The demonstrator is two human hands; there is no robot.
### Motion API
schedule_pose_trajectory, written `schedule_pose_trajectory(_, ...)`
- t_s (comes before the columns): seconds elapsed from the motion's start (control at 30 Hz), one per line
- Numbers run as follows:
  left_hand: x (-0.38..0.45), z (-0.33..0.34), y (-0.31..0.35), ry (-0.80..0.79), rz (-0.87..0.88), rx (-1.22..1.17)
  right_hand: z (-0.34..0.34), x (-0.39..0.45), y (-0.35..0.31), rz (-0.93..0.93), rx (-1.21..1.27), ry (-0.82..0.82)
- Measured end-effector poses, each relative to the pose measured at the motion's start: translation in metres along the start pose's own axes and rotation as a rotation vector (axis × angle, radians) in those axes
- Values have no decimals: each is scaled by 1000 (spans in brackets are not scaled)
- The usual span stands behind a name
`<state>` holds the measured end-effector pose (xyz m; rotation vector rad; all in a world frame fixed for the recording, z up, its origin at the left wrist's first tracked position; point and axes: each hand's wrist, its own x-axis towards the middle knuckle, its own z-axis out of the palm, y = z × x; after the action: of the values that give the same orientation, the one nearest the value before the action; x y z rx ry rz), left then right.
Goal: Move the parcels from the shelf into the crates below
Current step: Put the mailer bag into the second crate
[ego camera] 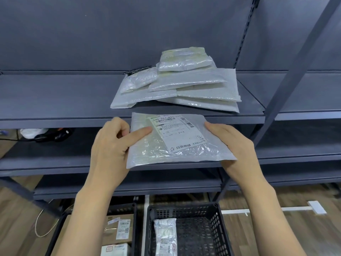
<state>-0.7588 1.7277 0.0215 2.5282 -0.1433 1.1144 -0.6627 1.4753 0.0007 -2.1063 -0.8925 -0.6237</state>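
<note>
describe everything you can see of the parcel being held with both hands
The held parcel is a flat, whitish, semi-translucent padded mailer with a glossy, crinkled skin. A white shipping label with barcodes and printed text faces up on its top. It lies roughly level in the air in front of the shelf edge, off the pile. The left hand grips its left edge, forefinger along the top; the right hand grips its right edge.

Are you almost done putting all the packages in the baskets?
Not yet. Done: one white parcel lies in the right crate, and boxes sit in the left crate. In hand: the left hand and right hand hold a labelled parcel. Left: a pile of parcels on the shelf.
</note>
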Motion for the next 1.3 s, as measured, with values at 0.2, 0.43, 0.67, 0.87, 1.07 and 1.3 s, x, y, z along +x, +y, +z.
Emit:
schedule_pose_trajectory(0.2,-6,2,-9,-21,-24,10,1,4,-1,-23,-69,19)
schedule_pose_trajectory(0.43,-2,1,-12,-60,-23,-105,1,3,-1,83,-74,-55)
schedule_pose_trajectory(0.67,0,-7,-19,-71,-229,-339,-1,16,-8,30,-60,-181)
schedule_pose_trajectory(0.87,6,-8,-23,-32,-372,-469,12,22,-1,0,-60,-199)
schedule_pose_trajectory(1.07,4,-4,-37,2,-344,-367,20,24,-21,77,19,-149)
schedule_pose_trajectory(1.3,-6,10,-46,-107,-239,-266,41,12,-30,180,-70,-50)
